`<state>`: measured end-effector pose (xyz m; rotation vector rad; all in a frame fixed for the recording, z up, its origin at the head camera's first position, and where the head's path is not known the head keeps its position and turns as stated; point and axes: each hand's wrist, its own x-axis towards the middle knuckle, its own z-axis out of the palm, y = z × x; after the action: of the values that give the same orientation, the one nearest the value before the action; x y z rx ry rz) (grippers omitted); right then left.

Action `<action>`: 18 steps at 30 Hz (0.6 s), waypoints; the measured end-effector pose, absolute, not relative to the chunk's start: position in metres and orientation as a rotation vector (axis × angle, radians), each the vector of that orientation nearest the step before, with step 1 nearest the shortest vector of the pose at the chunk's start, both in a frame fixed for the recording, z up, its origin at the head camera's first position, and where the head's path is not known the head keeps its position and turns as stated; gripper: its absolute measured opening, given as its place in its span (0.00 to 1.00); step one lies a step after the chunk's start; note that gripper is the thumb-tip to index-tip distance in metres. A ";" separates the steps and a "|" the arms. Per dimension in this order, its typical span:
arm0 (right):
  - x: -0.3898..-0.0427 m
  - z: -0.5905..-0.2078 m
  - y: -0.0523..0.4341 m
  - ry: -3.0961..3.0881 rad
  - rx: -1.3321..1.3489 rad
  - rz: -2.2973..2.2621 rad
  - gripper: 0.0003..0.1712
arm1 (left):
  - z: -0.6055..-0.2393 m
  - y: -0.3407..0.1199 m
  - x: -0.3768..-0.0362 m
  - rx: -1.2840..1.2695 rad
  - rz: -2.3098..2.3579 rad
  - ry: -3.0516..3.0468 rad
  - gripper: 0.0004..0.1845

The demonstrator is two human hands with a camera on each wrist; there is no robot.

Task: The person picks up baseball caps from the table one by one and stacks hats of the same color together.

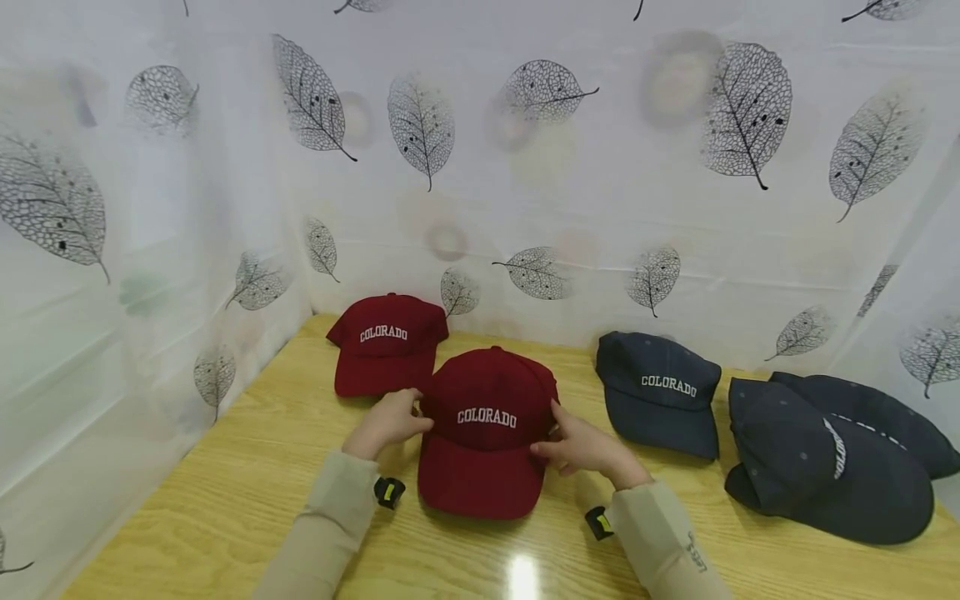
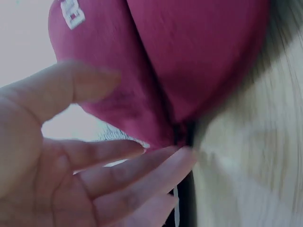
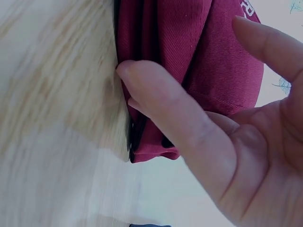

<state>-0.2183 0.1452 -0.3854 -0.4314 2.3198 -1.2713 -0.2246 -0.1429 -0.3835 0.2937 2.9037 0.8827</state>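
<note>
Hands first: the left hand [image 1: 387, 423] touches the left side of the front maroon cap [image 1: 486, 433], fingers [image 2: 142, 165] fairly straight and spread along the lower edge where the crown meets the wooden counter [image 1: 225, 500]. The right hand [image 1: 585, 446] is on the opposite side, and the right wrist view shows its thumb [image 3: 156, 99] pressing into folded fabric at the cap's edge, so it looks like a light pinch there. That cap sits mid-counter, brim toward the person, COLORADO lettering facing up. My read is that the cap is being squared up or settled in place; a next move would call for both hands to keep an even hold on the two sides so the crown stays in shape. Behind it, just touching, lies a second maroon cap [image 1: 386, 342]. To the right, a navy cap [image 1: 660, 392], then two more navy caps [image 1: 832, 458] overlapping near the edge. White sheeting printed with grey leaves [image 1: 420, 125] walls in the counter on three sides.
</note>
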 end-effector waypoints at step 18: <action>-0.218 -0.385 0.142 2.313 -0.447 -1.252 0.51 | -0.382 -0.165 -0.228 0.062 0.690 3.142 0.18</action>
<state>-0.2178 0.1418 -0.3850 -0.4467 2.3130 -1.2525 -0.2280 -0.1649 -0.3823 0.0618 3.1421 0.6896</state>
